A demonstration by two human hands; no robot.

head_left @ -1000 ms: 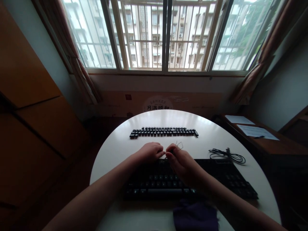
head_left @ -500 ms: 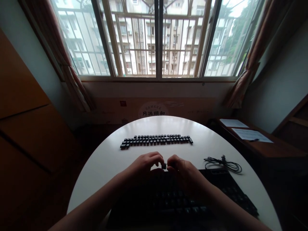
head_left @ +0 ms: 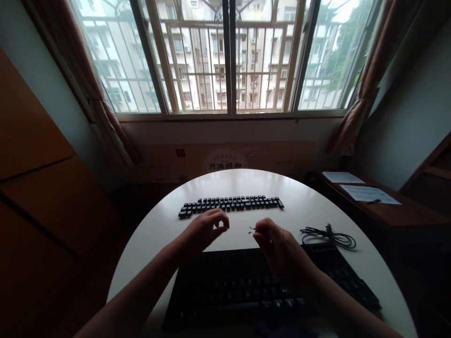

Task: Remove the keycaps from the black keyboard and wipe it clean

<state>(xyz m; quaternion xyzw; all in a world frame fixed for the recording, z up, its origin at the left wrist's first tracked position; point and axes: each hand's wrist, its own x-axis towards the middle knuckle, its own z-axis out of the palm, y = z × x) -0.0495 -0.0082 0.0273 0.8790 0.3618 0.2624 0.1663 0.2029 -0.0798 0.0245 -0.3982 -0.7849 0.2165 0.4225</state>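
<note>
My left hand (head_left: 210, 224) is pinched closed above the white table, just in front of the rows of loose black keycaps (head_left: 243, 203). A small dark keycap, mostly hidden, is between its fingertips. My right hand (head_left: 273, 239) is closed round a keycap puller (head_left: 251, 230), whose thin wire ends stick out to the left; its handle is hidden in the fingers. A gap separates the two hands. Below them lies a black keyboard (head_left: 229, 284), its near keys visible and its upper part very dark. The right forearm crosses over it.
A coiled black cable (head_left: 331, 236) lies on the round white table (head_left: 155, 230), behind the keyboard's right end. To the right, a brown side table (head_left: 416, 213) bears paper sheets (head_left: 369, 194) and a dark pen. A barred window stands beyond.
My hands have drawn apart: the left has moved left and away from me, the right slightly right. The keycap that was between them has gone with the left hand, leaving the puller's wires bare.
</note>
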